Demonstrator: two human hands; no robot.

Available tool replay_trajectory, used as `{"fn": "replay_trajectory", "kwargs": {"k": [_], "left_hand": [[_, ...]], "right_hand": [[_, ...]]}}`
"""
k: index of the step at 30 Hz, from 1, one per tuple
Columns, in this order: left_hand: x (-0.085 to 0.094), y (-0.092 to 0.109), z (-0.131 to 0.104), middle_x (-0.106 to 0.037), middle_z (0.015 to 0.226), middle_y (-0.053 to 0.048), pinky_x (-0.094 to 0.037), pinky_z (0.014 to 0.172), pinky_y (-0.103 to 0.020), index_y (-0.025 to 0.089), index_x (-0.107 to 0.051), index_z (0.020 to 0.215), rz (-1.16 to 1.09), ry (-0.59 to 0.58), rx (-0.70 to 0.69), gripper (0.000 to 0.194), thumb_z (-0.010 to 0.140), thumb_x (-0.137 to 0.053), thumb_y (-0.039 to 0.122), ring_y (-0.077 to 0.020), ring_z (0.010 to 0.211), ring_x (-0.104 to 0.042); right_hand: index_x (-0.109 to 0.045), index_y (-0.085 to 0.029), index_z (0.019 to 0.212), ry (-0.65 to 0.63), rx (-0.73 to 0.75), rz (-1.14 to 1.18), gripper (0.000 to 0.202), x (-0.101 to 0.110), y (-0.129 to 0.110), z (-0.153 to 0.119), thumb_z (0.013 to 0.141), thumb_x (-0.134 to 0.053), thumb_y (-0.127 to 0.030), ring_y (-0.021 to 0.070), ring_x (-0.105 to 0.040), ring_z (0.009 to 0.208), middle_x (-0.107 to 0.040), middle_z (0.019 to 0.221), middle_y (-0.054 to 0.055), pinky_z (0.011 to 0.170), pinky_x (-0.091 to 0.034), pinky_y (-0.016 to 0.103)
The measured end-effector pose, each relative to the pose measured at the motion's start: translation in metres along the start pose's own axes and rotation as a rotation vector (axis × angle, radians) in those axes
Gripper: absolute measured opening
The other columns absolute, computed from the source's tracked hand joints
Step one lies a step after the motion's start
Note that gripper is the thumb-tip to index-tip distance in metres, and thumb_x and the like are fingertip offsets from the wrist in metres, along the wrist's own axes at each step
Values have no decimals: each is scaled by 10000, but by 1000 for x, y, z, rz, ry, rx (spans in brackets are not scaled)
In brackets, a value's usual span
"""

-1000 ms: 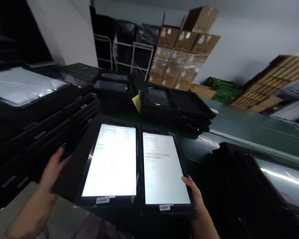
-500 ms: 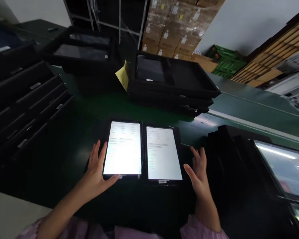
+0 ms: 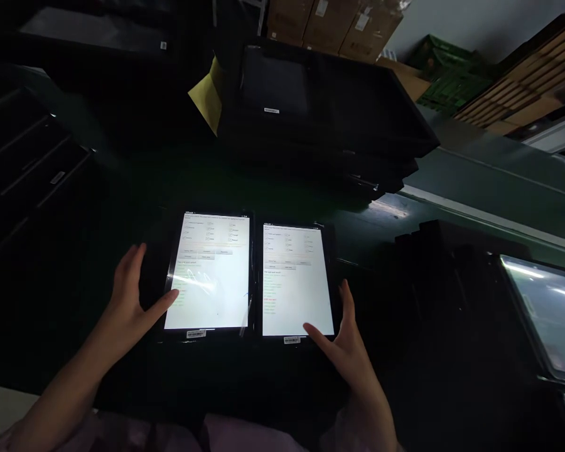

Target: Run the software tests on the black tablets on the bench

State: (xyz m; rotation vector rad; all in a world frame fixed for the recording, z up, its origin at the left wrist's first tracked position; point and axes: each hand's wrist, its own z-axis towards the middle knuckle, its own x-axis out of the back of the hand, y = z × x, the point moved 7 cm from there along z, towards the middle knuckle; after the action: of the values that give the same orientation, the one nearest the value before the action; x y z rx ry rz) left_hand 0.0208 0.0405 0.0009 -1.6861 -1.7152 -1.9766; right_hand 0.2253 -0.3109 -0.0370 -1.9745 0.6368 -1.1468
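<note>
Two lit tablets lie side by side on the dark green worktable: the left tablet [image 3: 216, 276] and the right tablet [image 3: 299, 292]. Both screens show rows of tick boxes, grey buttons and short lines of green and red text. A barcode label sits at the bottom edge of each. My left hand [image 3: 134, 292] is open at the left tablet's left side, its thumb reaching over the screen edge. At the right tablet's right side, my right hand [image 3: 346, 339] is also open, thumb over the lower right corner. Whether either thumb touches glass I cannot tell.
Stacked black trays [image 3: 376, 107] stand behind the tablets, the top one with a dark tablet [image 3: 274, 81] in it. A yellow paper [image 3: 207, 97] leans there. More black trays [image 3: 19, 150] are stacked left. At right, another tablet [image 3: 546, 314] rests on a dark stack.
The view has tipped down and closer, so the screen text reads more clearly. My right thumb has moved in over the right tablet; my left thumb now lies higher on the left tablet's edge.
</note>
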Motion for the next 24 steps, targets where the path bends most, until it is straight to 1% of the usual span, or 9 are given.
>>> {"fn": "replay_trajectory", "kwargs": {"k": [2, 4, 8, 12, 17, 19, 21, 22, 24], "left_hand": [[1, -6, -8, -56, 1732, -76, -293, 1186, -672, 334, -79, 1642, 8, -28, 33, 935, 903, -569, 633, -452, 1551, -164], [-3, -7, -18, -47, 1734, -87, -288, 1182, -685, 356, -71, 1642, 48, -60, 17, 994, 864, -615, 648, -460, 1547, -173], [-15, 0, -36, -5, 1737, -113, -347, 1117, -726, 389, -26, 1639, 170, -96, -41, 1075, 819, -671, 648, -480, 1545, -160], [-18, 2, -40, 15, 1735, -129, -344, 1086, -762, 393, -10, 1638, 204, -97, -90, 1148, 771, -713, 658, -519, 1540, -117], [-12, -7, -39, 8, 1739, -87, -357, 1129, -682, 433, -10, 1626, 28, -133, -7, 1003, 862, -632, 625, -434, 1574, -80], [-10, -8, -39, 4, 1737, -97, -328, 1157, -662, 406, -17, 1630, -27, -123, 18, 986, 875, -615, 616, -406, 1583, -53], [-10, -8, -39, -1, 1735, -108, -276, 1185, -660, 376, -32, 1637, -29, -110, 25, 987, 875, -618, 602, -395, 1586, -41], [-11, -8, -38, 2, 1735, -111, -258, 1192, -660, 365, -39, 1639, -28, -108, 26, 988, 873, -619, 597, -394, 1586, -34], [-12, -11, -36, 16, 1738, -100, -274, 1185, -658, 368, -44, 1640, -53, -118, 41, 988, 871, -622, 595, -395, 1587, -21]], "right_hand": [[-94, -279, 1640, 83, -32, 61, 1163, 2, -1, 1, 756, -730, -688, 388, -159, 1569, -173, 1706, 138, 1225, -225, 654], [-141, -280, 1635, 130, -56, 108, 1104, 4, -1, 0, 780, -694, -705, 385, -199, 1560, -234, 1688, 142, 1216, -246, 653], [-157, -312, 1632, 109, -60, 101, 1102, 5, -2, -3, 766, -718, -699, 397, -188, 1562, -247, 1688, 120, 1215, -244, 653], [-155, -315, 1630, 76, -15, 90, 1104, 5, -2, -3, 764, -720, -698, 380, -152, 1573, -212, 1703, 102, 1235, -243, 614], [-172, -323, 1631, 126, 1, 81, 1061, 8, 4, -6, 790, -727, -657, 410, -268, 1532, -283, 1673, 120, 1186, -298, 679], [-351, -324, 1580, 225, 176, -15, 833, 13, -12, -13, 861, -699, -559, 409, -282, 1525, -359, 1637, 93, 1183, -283, 706], [-654, -354, 1344, 303, 459, -158, 426, 11, -39, -28, 922, -652, -413, 401, -262, 1534, -474, 1562, 20, 1200, -261, 709], [-751, -369, 1182, 301, 595, -223, 277, 5, -53, -36, 931, -635, -344, 400, -251, 1538, -527, 1513, -11, 1205, -262, 706], [-812, -392, 983, 215, 781, -292, 245, -11, -71, -47, 924, -620, -251, 403, -249, 1538, -586, 1448, -44, 1194, -301, 702]]}}
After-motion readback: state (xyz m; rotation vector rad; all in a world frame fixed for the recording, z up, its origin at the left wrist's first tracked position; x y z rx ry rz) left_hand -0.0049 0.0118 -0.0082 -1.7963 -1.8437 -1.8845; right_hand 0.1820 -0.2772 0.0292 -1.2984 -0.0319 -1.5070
